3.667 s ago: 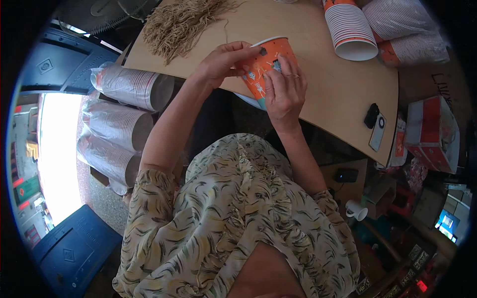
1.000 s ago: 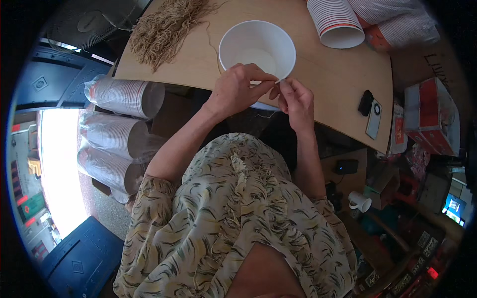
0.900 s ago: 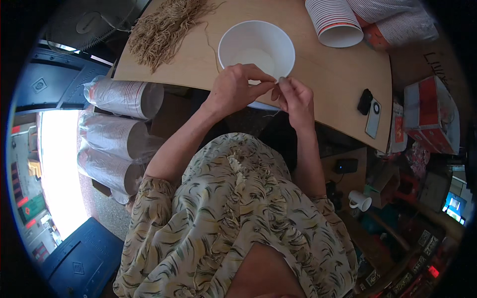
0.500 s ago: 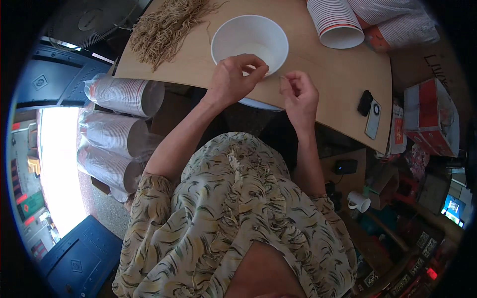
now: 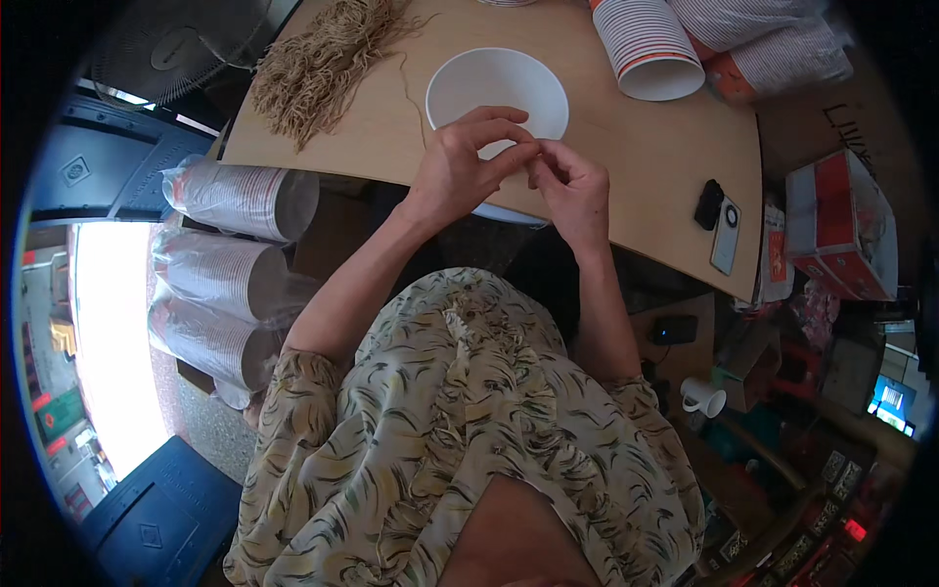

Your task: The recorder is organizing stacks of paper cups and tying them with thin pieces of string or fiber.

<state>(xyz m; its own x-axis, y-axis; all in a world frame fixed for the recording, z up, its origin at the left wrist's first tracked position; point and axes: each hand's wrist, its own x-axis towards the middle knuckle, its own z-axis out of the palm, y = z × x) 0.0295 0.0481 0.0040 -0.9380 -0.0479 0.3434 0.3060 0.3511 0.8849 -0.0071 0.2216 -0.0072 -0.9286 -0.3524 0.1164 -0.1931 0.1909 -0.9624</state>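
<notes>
Before us lies the pale wood-coloured table (image 5: 636, 176), with a shaggy heap of tan string (image 5: 318, 83) by its left edge and a stack of white paper tubs with orange bands (image 5: 648, 44) toward its far right corner. A single round white tub (image 5: 494, 83) shows its open mouth at the near edge. Half a second ago our hands were apart; now the left hand (image 5: 458, 168) and right hand (image 5: 575, 186) meet at the fingertips beside its rim, so we judge fine finger work under way; whether anything is pinched, we cannot tell.
</notes>
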